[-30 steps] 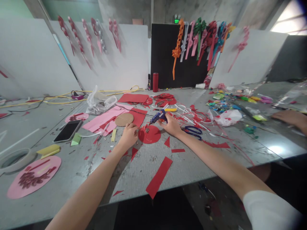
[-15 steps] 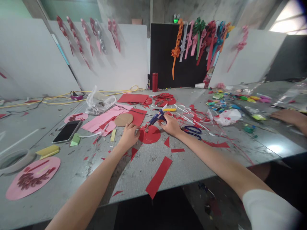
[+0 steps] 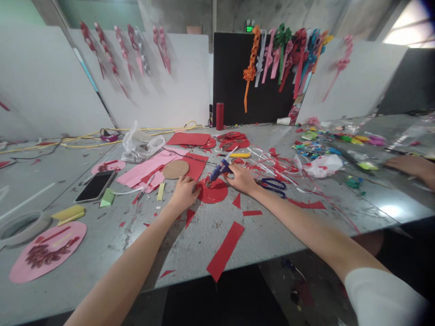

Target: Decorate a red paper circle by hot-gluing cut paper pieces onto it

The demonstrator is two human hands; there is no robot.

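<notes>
My right hand [image 3: 242, 178] grips a blue hot glue gun [image 3: 220, 169], its nozzle pointing down at a red paper circle [image 3: 217, 192]. Brownish-red decoration [image 3: 208, 184] lies on the upper part of that circle, partly hidden under the nozzle. With fingers bent and close together, my left hand [image 3: 186, 194] holds the circle's left edge; the fingertips are hard to make out. Just beyond the left hand lies a round brown cardboard disc [image 3: 176, 169]. Blue-handled scissors [image 3: 273, 184] rest to the right of my right hand.
Red paper strips [image 3: 225, 251] and scraps lie in front. Leftward are a phone [image 3: 95, 186], a tape roll [image 3: 23, 228] and a decorated pink paper oval [image 3: 49, 253]. A red bottle [image 3: 219, 117] stands at the back. Another person's hand [image 3: 413, 165] is at far right.
The glue gun has shifted slightly left and down, its nozzle now steeper over the decoration. My left fingers have moved a little to the right along the circle's edge.
</notes>
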